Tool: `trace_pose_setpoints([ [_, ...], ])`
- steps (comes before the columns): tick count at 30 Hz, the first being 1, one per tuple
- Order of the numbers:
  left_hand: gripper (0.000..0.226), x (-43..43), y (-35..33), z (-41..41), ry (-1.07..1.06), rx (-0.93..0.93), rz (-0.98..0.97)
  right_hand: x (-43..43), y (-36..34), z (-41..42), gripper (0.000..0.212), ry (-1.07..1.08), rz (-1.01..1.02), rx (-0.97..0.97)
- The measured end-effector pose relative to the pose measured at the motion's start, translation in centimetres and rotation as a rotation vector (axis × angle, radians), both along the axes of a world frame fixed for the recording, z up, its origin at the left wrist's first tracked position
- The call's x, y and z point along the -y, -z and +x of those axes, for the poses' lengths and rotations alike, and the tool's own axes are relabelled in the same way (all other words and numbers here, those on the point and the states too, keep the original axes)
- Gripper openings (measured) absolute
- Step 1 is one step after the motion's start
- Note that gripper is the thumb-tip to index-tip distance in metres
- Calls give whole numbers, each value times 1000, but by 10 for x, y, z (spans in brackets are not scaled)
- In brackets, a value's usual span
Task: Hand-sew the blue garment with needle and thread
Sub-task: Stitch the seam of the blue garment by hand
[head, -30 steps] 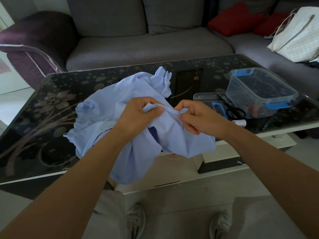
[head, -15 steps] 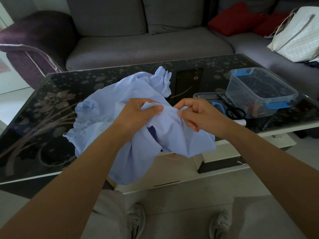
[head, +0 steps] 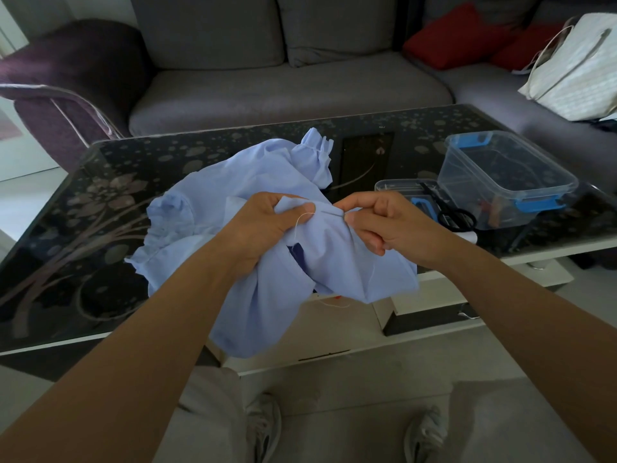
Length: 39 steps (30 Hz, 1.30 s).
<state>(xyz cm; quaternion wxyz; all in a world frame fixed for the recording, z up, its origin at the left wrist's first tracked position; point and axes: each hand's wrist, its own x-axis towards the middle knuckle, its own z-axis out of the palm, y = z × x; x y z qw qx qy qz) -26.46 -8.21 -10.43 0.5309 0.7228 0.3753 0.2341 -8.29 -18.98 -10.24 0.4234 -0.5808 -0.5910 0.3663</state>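
Note:
A light blue garment [head: 240, 182] lies bunched on the dark glass table [head: 83, 228] and hangs over its front edge. My left hand [head: 263, 225] grips a fold of the cloth, thumb on top. My right hand [head: 384, 222] pinches the thin needle [head: 330, 212] between thumb and forefinger; the needle lies flat across the fold between the two hands. A white thread [head: 300, 222] loops down from the fold by my left thumb. More thread [head: 334, 304] dangles below the hem.
A clear plastic box with blue clips [head: 504, 172] stands at the table's right, with its lid [head: 400, 188] and black scissors [head: 454, 215] beside it. A grey sofa [head: 287, 85] lies behind, with red cushions [head: 457, 35] and a white bag [head: 574, 75]. My shoes [head: 263, 426] are below.
My hands have drawn slightly apart, so the needle and a loop of white thread now show across the fold. The garment has barely shifted.

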Motion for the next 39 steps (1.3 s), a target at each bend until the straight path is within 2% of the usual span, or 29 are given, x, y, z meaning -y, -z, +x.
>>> trace_pose_setpoints([
  [6,33,-1,0,1,-17,-4,-24,-1,2,1,22,-23,2,-40],
  [11,20,1,-1,3,-12,71,-124,-1,5,2,19,-33,0,-47],
  [16,15,1,-2,3,-3,80,-138,-2,5,-1,13,-20,3,-76],
  [21,36,3,3,5,-8,31,-158,-4,8,-7,12,-13,8,-89],
  [26,18,5,-1,4,17,94,-221,-5,6,-5,13,44,20,-86],
  [33,18,6,-2,6,7,98,-248,-6,4,-7,10,48,23,-94],
  [37,28,7,-1,7,28,74,-280,-6,4,-7,6,23,25,-130],
  [39,23,9,-1,8,50,78,-303,-7,5,-8,6,2,16,-133],
])
